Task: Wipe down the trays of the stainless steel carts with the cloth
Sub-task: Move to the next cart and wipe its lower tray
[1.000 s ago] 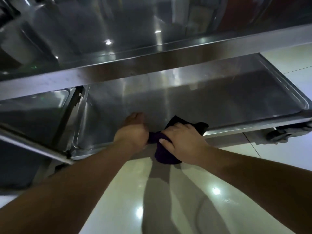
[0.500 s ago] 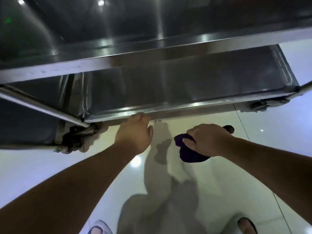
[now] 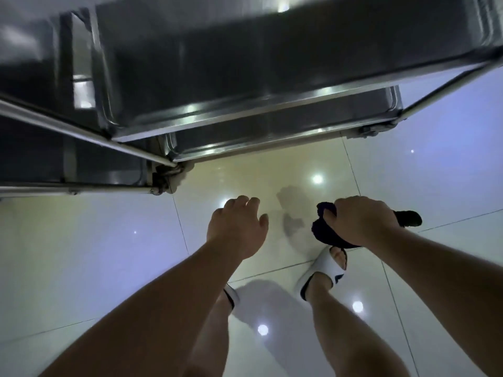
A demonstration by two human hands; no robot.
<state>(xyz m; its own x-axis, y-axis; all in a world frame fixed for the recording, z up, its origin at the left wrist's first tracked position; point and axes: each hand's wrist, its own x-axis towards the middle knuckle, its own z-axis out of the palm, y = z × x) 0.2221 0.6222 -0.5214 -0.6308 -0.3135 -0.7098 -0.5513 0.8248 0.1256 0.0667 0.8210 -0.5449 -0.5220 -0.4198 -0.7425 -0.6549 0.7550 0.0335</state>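
Here the right hand point(image 3: 362, 220) grips the dark cloth point(image 3: 330, 235) right of centre, above the tiled floor point(image 3: 81, 254). The left hand point(image 3: 236, 227), at centre, hangs loosely curled, holding nothing. The stainless steel cart point(image 3: 245, 77) with its trays fills the upper frame, apart from both hands.

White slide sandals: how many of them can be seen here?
2. The white slide sandal on one foot is below the dark cloth; the other white slide sandal is mostly hidden behind the left forearm.
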